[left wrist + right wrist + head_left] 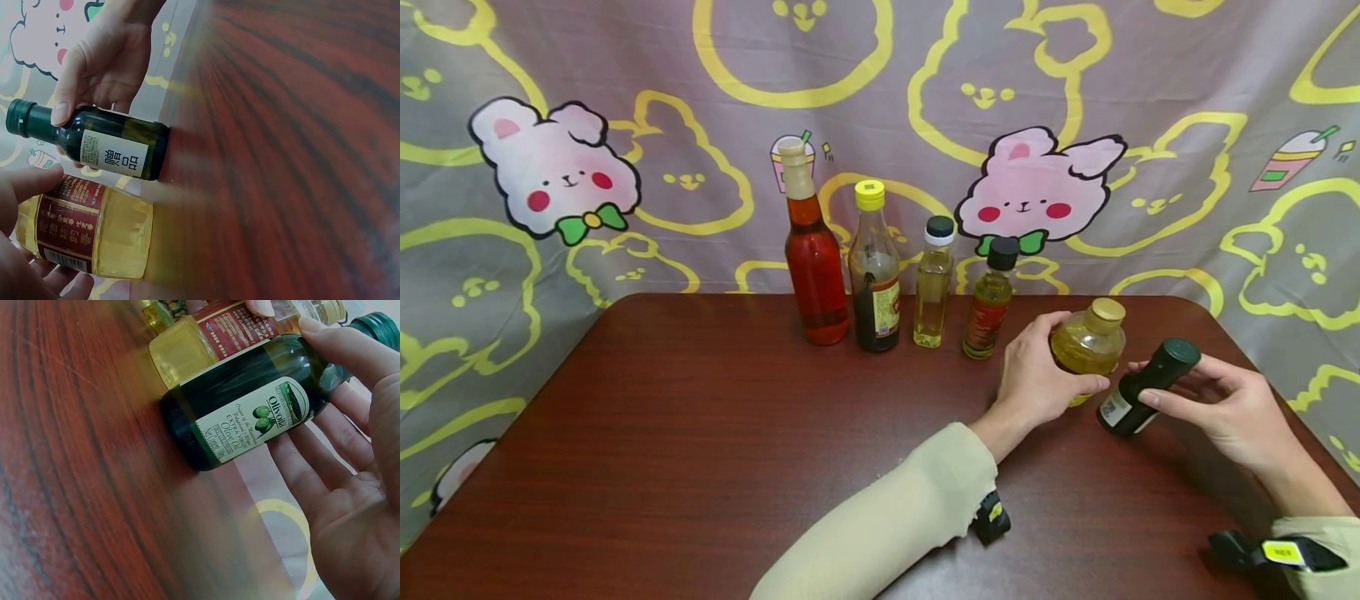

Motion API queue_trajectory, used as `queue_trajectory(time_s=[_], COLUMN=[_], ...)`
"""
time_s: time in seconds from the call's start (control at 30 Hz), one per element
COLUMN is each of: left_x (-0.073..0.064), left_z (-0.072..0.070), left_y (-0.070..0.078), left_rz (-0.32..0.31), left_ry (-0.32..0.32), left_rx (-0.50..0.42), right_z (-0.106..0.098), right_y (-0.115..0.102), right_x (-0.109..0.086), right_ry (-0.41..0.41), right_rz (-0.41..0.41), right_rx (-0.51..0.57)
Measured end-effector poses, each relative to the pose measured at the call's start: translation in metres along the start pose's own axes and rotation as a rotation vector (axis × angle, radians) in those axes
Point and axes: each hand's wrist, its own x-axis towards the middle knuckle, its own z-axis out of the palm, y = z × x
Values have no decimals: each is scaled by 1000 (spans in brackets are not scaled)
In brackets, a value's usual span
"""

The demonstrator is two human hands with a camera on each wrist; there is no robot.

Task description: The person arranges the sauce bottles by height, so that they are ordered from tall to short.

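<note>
My left hand [1036, 373] grips a squat clear bottle of yellow oil [1084, 346] with a gold cap; its red label [70, 219] shows in the left wrist view. Just right of it, my right hand [1247, 412] holds a dark green olive oil bottle [1165, 367] by the neck, thumb on one side and fingers on the other. This bottle leans toward the right hand, its base at the tabletop. Its "Olivoila" label [253, 419] faces the right wrist camera. The two bottles stand close together.
Along the back of the brown table [700, 467] stand a tall red bottle [817, 275], a yellow-capped dark sauce bottle [875, 292], a pale oil bottle [933, 292] and a black-capped bottle [988, 308]. A patterned curtain [880, 142] hangs behind.
</note>
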Motion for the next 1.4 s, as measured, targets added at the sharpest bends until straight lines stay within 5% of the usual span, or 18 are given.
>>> queue_trajectory(time_s=[0.5,0.9,1.2,1.4], left_x=[-1,0,10,16], left_z=[3,3,3,3], left_y=[3,6,3,4], left_rz=[-13,-15,19,-17], left_ry=[32,79,135,155], left_rx=[7,57,108,116], right_z=[-2,-1,-2,-3], right_y=[2,2,-1,-2], right_x=[-2,-2,-1,0], right_ry=[-28,-4,-29,-35], right_rz=[16,20,-12,-13], right_rx=[66,-16,46,16])
